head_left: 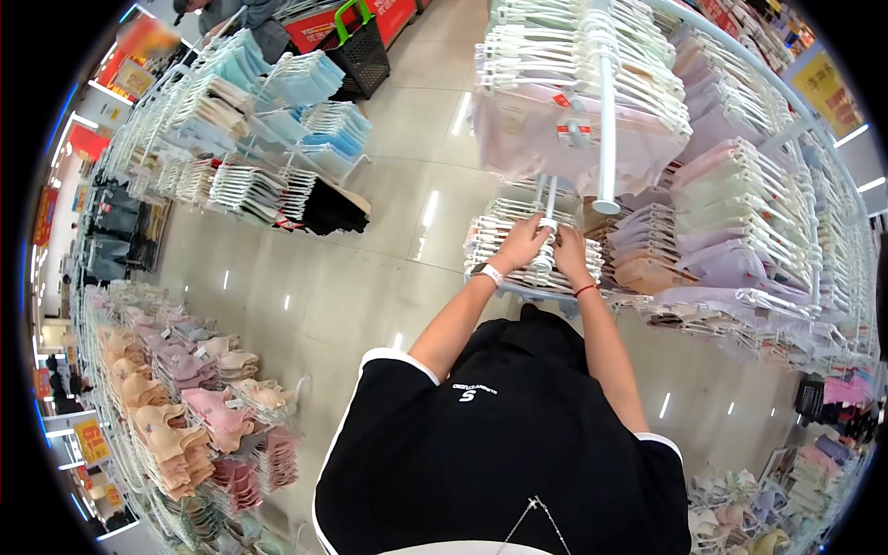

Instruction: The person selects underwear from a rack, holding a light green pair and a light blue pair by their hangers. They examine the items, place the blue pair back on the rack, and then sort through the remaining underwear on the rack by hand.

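My left hand (521, 246), with a watch and a pale band at the wrist, reaches to the lower display arm (551, 196). Its fingers are closed at the hooks of the white hangers (486, 242) there. My right hand (571, 256), a red string round its wrist, is at the right side of the same row, with its fingers closed among the hangers and partly hidden. Above both hands, a second arm (606, 129) carries many white hangers with pale pink garments (518, 139) bearing red tags.
Racks of pastel garments (731, 203) stand close on the right. To the left are a rack of blue and black garments (324, 199) and one of bras (162, 416). A black basket (361, 60) with a green handle and a person (250, 20) are farther off. Tiled floor (388, 185) lies between.
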Tool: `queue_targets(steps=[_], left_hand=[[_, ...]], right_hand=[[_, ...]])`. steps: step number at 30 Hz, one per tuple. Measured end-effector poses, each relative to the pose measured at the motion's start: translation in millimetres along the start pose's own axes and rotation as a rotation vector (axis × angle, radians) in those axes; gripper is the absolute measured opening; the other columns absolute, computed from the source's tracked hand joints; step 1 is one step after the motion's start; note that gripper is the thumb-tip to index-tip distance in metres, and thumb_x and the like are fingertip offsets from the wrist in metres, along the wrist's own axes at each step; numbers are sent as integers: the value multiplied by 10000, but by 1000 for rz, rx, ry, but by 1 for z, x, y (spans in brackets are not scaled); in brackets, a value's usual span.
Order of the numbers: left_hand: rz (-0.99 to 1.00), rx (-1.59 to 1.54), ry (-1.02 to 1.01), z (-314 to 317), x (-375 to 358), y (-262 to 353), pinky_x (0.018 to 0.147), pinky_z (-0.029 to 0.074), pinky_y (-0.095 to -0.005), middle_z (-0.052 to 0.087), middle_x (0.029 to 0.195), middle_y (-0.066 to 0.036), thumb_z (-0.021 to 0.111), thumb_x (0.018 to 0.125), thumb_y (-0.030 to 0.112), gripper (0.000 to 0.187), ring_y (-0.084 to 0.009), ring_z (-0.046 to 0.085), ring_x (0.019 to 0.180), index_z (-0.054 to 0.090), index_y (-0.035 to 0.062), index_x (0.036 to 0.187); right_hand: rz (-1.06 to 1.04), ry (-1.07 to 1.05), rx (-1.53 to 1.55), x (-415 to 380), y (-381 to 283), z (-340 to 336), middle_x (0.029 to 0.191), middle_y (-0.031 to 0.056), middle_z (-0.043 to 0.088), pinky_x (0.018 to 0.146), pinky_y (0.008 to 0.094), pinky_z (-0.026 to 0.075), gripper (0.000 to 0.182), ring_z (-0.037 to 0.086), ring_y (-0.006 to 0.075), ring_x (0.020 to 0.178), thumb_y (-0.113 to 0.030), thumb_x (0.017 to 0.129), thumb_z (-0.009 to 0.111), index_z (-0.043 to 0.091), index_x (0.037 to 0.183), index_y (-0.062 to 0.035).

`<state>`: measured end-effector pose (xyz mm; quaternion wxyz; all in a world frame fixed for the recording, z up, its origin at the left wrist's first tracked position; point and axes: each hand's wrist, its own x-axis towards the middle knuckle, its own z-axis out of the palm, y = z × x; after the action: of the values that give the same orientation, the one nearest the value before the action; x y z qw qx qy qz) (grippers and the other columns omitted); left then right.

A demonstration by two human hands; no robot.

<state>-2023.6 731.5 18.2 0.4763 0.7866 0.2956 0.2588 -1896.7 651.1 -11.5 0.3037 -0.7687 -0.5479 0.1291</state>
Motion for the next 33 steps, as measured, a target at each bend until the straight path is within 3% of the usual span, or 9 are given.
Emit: queue_targets(steps=[3, 14, 20, 22, 23, 26, 27, 29, 33], left_hand=[[-1, 3, 0, 1, -1, 1, 658, 441, -429, 587, 755, -240, 515, 844, 269, 383, -381, 572, 717, 499, -41, 1069], [31, -20, 9, 5, -8, -4, 641, 421, -434, 563, 786, -254, 516, 860, 252, 312, -389, 542, 708, 488, -34, 981], [45, -99, -9, 6, -11, -7, 724, 440, -398, 575, 873, -254, 504, 874, 253, 397, -379, 563, 812, 462, -42, 1137], [33, -60, -122, -1, -13, -10, 809, 428, -381, 549, 1022, -264, 488, 885, 263, 493, -377, 545, 923, 370, -31, 1263], [57, -30, -164, -6, -14, -8, 821, 424, -379, 539, 1053, -265, 484, 887, 265, 512, -377, 539, 942, 344, -25, 1286], [96, 87, -347, -24, -13, -4, 940, 347, -391, 489, 1179, -247, 496, 874, 351, 643, -362, 483, 1068, 249, 17, 1365], [139, 213, -382, -31, -13, -4, 969, 319, -399, 488, 1191, -238, 501, 867, 377, 669, -357, 469, 1095, 240, 24, 1372], [177, 358, -452, -43, -17, 3, 1062, 190, -424, 433, 1289, -198, 497, 840, 470, 756, -320, 381, 1219, 195, 60, 1399], [181, 455, -463, -47, -25, 10, 1084, 146, -433, 335, 1382, -160, 503, 823, 494, 774, -282, 310, 1282, 192, 90, 1406]], right_hand=[[23, -73, 98, 2, 8, 0, 871, 149, 599, 822, 433, 373, 299, 529, 335, 913, -88, 672, 579, 575, 961, -10], [-40, -16, 168, -2, 8, -6, 851, 179, 614, 748, 435, 433, 295, 566, 361, 817, -57, 645, 554, 599, 931, -2], [-53, -37, 132, -6, 7, -9, 888, 192, 618, 770, 422, 437, 333, 575, 352, 833, -56, 667, 559, 596, 992, 6], [-69, -24, 112, -7, 6, -11, 893, 167, 626, 794, 421, 424, 338, 570, 336, 861, -58, 658, 548, 620, 987, -29], [65, -166, 224, -5, 3, -16, 905, 154, 633, 888, 446, 367, 366, 579, 317, 876, -64, 678, 541, 610, 1037, -42], [76, -404, 157, -6, -3, -32, 910, 137, 642, 1002, 492, 239, 399, 588, 293, 891, -72, 705, 528, 581, 1100, -54], [92, -410, 164, -8, 0, -29, 928, 126, 647, 1050, 529, 94, 430, 595, 268, 920, -87, 731, 519, 542, 1160, -63], [63, -358, 218, -13, 3, -29, 948, 116, 642, 1058, 502, 106, 414, 599, 257, 919, -88, 756, 508, 525, 1169, -63], [-9, -281, 214, -21, 0, -36, 1067, 132, 607, 1057, 534, 112, 383, 574, 274, 991, -154, 811, 514, 518, 1183, -67]])
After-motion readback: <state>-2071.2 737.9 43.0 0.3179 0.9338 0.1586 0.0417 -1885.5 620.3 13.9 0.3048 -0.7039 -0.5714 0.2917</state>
